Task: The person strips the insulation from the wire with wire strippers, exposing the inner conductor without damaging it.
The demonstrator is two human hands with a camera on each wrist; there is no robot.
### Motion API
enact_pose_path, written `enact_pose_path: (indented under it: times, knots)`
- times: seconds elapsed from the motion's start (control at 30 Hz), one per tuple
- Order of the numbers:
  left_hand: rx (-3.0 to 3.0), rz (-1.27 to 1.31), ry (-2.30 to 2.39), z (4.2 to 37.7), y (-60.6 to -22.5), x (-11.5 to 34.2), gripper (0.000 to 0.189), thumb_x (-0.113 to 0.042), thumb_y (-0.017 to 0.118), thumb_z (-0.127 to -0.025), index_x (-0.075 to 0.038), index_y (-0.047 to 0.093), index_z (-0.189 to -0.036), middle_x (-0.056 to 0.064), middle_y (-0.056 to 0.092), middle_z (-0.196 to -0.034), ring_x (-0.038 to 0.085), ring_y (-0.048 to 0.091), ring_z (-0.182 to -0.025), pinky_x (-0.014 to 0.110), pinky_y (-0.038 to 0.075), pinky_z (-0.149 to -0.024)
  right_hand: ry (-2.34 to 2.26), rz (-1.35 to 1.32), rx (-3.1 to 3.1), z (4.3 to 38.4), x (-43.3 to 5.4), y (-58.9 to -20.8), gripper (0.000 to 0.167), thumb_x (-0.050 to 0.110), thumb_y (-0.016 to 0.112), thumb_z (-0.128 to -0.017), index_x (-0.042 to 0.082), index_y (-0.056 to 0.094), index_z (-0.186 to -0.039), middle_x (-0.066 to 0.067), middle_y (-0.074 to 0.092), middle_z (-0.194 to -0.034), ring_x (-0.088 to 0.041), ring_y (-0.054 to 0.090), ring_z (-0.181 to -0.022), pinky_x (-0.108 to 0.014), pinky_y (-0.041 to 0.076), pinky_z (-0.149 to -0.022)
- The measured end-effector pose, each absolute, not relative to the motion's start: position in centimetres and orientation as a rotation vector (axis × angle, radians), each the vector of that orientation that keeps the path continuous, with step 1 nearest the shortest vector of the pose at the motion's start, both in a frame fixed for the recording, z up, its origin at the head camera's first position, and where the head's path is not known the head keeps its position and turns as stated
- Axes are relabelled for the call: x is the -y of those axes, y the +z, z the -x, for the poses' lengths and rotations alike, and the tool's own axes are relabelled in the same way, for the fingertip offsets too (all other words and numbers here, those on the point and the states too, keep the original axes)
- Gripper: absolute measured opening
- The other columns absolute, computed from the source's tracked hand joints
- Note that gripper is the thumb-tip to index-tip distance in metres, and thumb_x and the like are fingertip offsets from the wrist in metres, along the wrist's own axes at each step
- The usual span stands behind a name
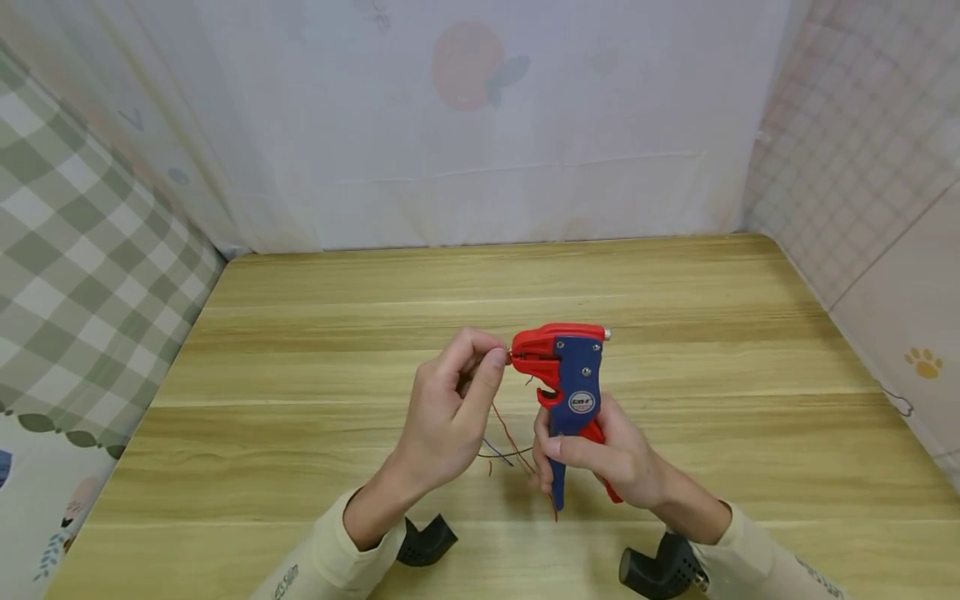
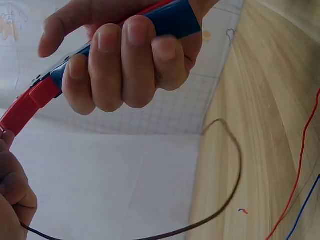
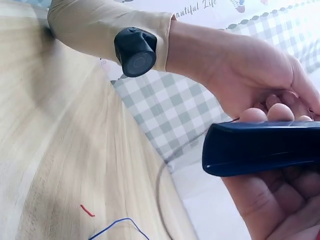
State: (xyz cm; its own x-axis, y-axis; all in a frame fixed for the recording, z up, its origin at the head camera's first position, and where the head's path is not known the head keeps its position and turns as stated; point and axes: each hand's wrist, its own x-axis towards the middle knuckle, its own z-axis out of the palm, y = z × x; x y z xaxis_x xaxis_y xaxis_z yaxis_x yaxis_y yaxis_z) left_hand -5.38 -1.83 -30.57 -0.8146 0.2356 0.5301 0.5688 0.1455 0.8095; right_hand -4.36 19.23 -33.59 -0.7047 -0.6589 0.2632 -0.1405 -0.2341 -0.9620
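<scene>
My right hand (image 1: pixel 607 454) grips the handles of a blue and red wire stripper (image 1: pixel 581 367), held upright above the table with its red nose to the left. At that nose, the thumb and fingers of my left hand (image 1: pixel 442 408) pinch a dark brown wire (image 2: pixel 239 165). The wire trails from the left hand in a wide loop in the left wrist view. Its end at the stripper's nose is hidden by the fingertips. Under the hands lie a red wire (image 1: pixel 504 423) and a blue wire (image 1: pixel 497 451). The right wrist view shows the stripper's blue handle (image 3: pixel 260 147) close up.
A wood-grain table (image 1: pixel 300 333) spreads beneath the hands. Small insulation scraps, one a red piece (image 3: pixel 87 210), lie on it. Behind stands a pale printed sheet (image 1: pixel 562 192), with a green checked cloth (image 1: pixel 75 208) at left. Black wrist cameras (image 1: pixel 427 542) hang below the sleeves.
</scene>
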Motion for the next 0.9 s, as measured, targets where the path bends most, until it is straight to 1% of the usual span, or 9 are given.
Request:
enact_pose_path:
  times: [0.13,0.37,0.67,0.9]
  knots:
    - [2.119,0.764,-1.739,5.45,-30.65,1.64,0.008,0.004,0.056,-0.104,0.000,0.063,-0.104,-0.002,0.036,-0.063,0.004,0.030,-0.054,0.023,0.025,-0.048,-2.002,0.937,-1.665,4.21,-19.20,-33.61,0.013,-0.007,0.039,-0.100,0.000,0.050,-0.101,-0.020,0.060,-0.075,-0.028,0.068,-0.063,-0.043,0.061,-0.064]
    - [2.075,0.741,-1.757,5.48,-30.65,1.40,0.008,0.006,0.058,-0.103,0.001,0.064,-0.101,-0.002,0.037,-0.063,0.004,0.030,-0.053,0.022,0.024,-0.048,-2.056,0.994,-1.637,4.13,-18.85,-33.89,0.017,-0.010,0.037,-0.098,0.000,0.050,-0.098,-0.021,0.058,-0.073,-0.030,0.066,-0.060,-0.044,0.061,-0.059]
    - [2.049,0.724,-1.758,5.42,-30.84,1.14,0.008,0.008,0.059,-0.102,0.002,0.065,-0.101,-0.001,0.037,-0.061,0.005,0.030,-0.052,0.022,0.024,-0.047,-2.092,0.970,-1.616,4.08,-18.82,-34.24,0.017,-0.009,0.037,-0.100,-0.001,0.051,-0.099,-0.020,0.058,-0.073,-0.029,0.066,-0.060,-0.042,0.061,-0.061]
    - [2.040,0.710,-1.768,5.45,-31.11,0.90,0.008,0.008,0.059,-0.102,0.003,0.065,-0.101,0.000,0.037,-0.061,0.004,0.030,-0.053,0.022,0.024,-0.046,-2.102,0.964,-1.613,4.10,-18.86,-34.50,0.016,-0.007,0.038,-0.101,-0.002,0.052,-0.099,-0.021,0.059,-0.073,-0.029,0.067,-0.060,-0.042,0.061,-0.061]
